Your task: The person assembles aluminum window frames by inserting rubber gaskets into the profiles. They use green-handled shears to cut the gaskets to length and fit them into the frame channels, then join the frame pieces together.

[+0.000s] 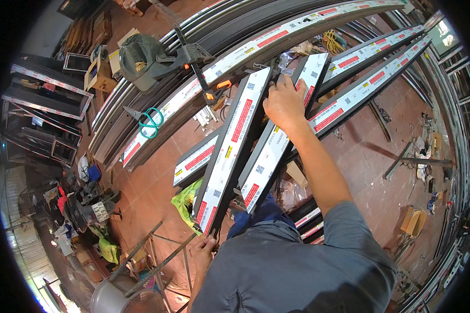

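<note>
Two dark metal profiles with white, red-marked protective film slant up and away in front of me, side by side. My right hand (285, 101) is closed over the right profile (269, 156), well toward its far end, with fingers bent over the edge facing the left one. At the near end of the left profile (235, 138), my left hand (202, 251) has its fingers closed round the tip; part of that hand is hidden below the profile. Both profiles lie across other filmed profiles (373, 83) that run to the upper right.
A long stack of profiles (245, 52) spans the back, bearing green-handled scissors (150, 123), a cap (140, 61) and an orange-tipped clamp (196, 68). Framed pieces (52, 94) stand at left. A metal stand (156, 255) and grey bucket (115, 297) are at lower left; a cardboard box (413, 221) sits right.
</note>
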The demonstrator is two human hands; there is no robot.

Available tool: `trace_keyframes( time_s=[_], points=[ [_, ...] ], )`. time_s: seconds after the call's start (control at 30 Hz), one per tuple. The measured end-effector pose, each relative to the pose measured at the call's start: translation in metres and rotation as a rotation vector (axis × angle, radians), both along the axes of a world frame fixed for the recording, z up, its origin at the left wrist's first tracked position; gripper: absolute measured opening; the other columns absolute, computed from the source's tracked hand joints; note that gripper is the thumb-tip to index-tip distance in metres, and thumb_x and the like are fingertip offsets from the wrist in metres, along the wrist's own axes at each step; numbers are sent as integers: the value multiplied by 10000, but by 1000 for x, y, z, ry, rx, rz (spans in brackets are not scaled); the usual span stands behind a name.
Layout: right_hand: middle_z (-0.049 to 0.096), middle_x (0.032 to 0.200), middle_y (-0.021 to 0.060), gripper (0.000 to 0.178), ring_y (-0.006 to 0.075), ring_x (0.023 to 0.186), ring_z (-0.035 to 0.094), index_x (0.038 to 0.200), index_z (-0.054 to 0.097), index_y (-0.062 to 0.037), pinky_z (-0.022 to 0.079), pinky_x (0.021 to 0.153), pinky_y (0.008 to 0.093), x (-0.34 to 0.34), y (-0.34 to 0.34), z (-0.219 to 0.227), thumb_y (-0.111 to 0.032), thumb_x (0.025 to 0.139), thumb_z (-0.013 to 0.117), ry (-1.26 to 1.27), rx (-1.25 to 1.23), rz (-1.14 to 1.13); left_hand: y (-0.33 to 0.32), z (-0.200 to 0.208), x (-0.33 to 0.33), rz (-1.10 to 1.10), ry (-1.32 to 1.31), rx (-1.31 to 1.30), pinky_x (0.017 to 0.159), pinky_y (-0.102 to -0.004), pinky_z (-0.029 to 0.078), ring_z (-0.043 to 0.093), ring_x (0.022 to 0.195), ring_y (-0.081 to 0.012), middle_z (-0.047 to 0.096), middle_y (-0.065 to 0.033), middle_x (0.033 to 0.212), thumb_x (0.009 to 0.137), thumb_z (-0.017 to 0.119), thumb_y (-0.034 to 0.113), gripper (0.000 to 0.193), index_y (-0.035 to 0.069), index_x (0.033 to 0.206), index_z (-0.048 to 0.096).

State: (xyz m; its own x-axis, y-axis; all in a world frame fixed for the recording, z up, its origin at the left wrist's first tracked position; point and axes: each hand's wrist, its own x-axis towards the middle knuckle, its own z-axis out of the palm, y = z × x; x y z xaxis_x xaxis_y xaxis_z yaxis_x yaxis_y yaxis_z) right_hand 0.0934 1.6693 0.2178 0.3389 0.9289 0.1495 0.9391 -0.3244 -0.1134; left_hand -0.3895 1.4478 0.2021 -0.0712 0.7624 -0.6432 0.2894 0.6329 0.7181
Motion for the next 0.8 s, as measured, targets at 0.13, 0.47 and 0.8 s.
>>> trace_keyframes(
  time_s=[0.13,0.47,0.8],
  points=[
    [585,1480,200,478,342,1467,443,1316,685,35,244,1202,689,-1,0,-3,-255,945,602,2,38,-27,8,9,10,-23,14,-22,642,-300,535,656,646,-160,713,-91,755,962,733,119,186,-61,916,739],
    [564,1509,196,430,340,1466,458,1307,676,45,203,1216,685,31,28,-6,-178,993,483,-4,-52,11,16,11,11,-66,-53,-46,655,-304,510,639,668,-157,692,-73,769,955,750,131,179,-46,965,728],
    [570,1510,203,425,329,1459,484,1288,694,25,179,1241,665,36,36,-3,-169,976,481,-24,-94,19,14,14,12,-112,26,36,605,-293,470,606,619,-144,685,-62,721,927,766,115,173,-1,806,723]
  ],
)
